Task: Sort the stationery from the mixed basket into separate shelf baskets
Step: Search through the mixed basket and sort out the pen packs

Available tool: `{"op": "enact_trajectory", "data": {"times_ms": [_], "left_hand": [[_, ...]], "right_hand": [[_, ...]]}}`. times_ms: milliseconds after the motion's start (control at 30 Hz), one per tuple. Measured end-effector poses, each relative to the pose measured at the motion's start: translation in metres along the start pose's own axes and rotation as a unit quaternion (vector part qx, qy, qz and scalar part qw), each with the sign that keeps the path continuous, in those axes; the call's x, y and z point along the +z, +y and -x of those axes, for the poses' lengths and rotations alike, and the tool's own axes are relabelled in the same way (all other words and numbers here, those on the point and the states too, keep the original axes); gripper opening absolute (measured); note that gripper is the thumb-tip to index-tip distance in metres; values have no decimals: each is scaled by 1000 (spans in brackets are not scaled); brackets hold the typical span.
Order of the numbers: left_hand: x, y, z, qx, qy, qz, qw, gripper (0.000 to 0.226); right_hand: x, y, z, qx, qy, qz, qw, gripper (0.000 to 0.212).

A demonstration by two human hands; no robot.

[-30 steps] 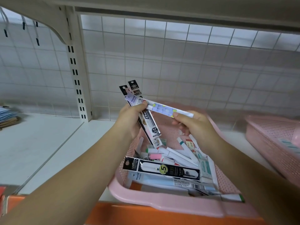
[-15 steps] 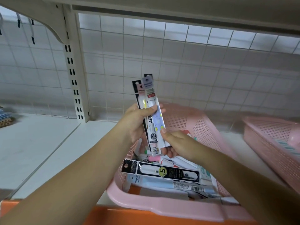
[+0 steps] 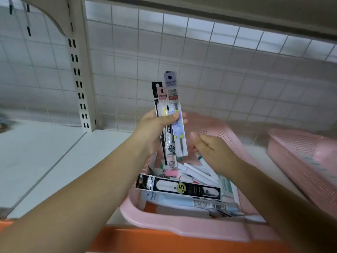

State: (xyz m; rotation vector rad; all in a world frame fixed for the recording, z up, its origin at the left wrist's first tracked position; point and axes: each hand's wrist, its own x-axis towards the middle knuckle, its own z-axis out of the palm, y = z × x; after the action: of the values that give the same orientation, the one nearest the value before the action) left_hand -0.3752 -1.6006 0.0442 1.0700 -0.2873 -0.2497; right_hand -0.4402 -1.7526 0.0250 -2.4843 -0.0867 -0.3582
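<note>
left hand (image 3: 153,132) grips slim glossy pen packets (image 3: 170,114) above perforated pink basket (image 3: 226,143).

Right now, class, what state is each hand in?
Left hand: closed around a bunch of pen packets, held upright.
Right hand: loosely curled, holding nothing visible.

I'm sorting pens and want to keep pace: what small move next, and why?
Probably lower the right hand into the mixed basket for the black pack lying on top. The left hand grips a bunch of pen packs upright, the right holds nothing, and that pack looks uncovered.
</note>
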Motion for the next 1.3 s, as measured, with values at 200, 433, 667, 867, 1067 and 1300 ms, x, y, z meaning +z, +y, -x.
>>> {"op": "enact_trajectory", "data": {"times_ms": [200,433,667,867,1067,1300], "left_hand": [[27,12,5,-13,-44,-78,996,13],[109,16,27,10,-92,-100,991,6],[231,-30,75,-14,-153,-93,984,7],[359,-77,121,-35,-201,-97,974,6],[470,-145,168,-61,-248,-84,963,15],[589,-194,187,-81,-317,-91,940,5]], "right_hand": [[-39,-7,3,-62,74,279,955,37],[-108,12,51,-46,107,320,940,28],[-200,70,156,32,112,333,936,42],[-289,130,271,109,96,372,917,43],[-363,193,377,202,121,353,905,50],[-424,256,465,258,232,309,886,42]]}}
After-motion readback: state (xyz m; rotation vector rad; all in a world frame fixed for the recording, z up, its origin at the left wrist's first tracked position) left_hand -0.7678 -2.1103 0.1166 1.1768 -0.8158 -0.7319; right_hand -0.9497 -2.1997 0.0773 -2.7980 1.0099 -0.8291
